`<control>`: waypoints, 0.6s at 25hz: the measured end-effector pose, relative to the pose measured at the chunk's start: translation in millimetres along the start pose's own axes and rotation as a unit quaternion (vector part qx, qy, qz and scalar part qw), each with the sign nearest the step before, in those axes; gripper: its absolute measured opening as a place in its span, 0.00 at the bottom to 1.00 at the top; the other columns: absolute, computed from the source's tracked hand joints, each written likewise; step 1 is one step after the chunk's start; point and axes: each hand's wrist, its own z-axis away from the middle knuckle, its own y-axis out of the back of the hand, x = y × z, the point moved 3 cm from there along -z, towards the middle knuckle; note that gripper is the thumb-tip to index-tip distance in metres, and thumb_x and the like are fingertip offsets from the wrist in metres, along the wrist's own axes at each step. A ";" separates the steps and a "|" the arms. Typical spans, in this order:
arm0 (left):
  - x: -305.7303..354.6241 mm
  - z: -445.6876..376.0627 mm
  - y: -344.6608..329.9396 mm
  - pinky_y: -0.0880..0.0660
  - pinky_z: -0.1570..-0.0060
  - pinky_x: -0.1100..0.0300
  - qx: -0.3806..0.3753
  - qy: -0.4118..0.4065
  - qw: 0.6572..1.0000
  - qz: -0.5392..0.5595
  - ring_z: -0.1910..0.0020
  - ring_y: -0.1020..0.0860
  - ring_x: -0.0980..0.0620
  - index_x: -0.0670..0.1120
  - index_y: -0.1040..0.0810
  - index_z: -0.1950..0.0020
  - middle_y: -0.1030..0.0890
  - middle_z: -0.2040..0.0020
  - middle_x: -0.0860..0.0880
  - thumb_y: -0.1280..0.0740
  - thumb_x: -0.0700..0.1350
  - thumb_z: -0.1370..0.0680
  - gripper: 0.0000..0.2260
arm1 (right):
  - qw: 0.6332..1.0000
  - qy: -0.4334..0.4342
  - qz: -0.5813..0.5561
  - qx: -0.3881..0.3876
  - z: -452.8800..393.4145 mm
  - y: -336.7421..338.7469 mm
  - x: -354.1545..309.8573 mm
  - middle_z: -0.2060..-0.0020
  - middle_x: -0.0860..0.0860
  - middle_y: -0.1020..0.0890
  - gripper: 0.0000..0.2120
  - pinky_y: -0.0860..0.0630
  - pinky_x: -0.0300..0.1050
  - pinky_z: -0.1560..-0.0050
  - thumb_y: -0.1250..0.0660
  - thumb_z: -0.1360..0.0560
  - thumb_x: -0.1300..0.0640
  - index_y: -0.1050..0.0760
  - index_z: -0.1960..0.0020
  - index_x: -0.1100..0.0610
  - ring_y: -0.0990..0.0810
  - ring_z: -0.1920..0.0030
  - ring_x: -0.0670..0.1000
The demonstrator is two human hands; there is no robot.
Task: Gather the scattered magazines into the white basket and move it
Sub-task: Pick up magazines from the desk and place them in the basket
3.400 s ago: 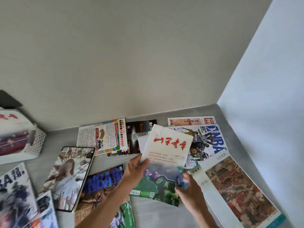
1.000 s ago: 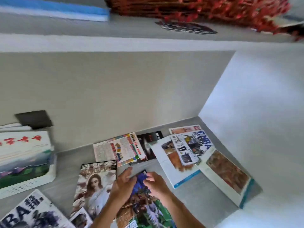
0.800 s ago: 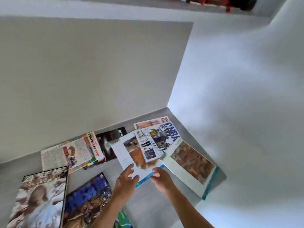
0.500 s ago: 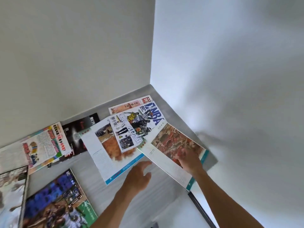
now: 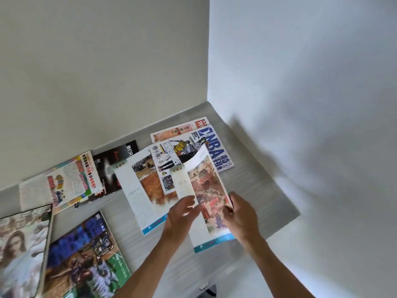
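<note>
Lifting painted-cover magazine [image 5: 206, 190] off grey surface [image 5: 253, 181] near right corner: right hand [image 5: 240, 214] pinches its right edge, left hand [image 5: 180, 216] flat-fingered against near left side, not clamped. Thin, floppy, far end curling; likely light, glossy, slippery. Best gripped at spine edge, two-handed. Behind it, basketball magazine [image 5: 214, 151] reads "NBA". White basket out of view.
</note>
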 end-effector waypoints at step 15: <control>-47.9 54.2 145.8 0.19 0.59 0.67 0.154 -0.005 0.988 -0.010 0.61 0.19 0.68 0.57 0.19 0.50 0.17 0.52 0.59 0.32 0.41 0.23 0.10 | 0.925 -0.042 -0.344 -0.155 -11.6 -26.2 -95.0 0.62 0.45 0.13 0.14 0.24 0.38 0.67 0.30 0.25 0.62 0.18 0.57 0.42 0.18 0.64 0.48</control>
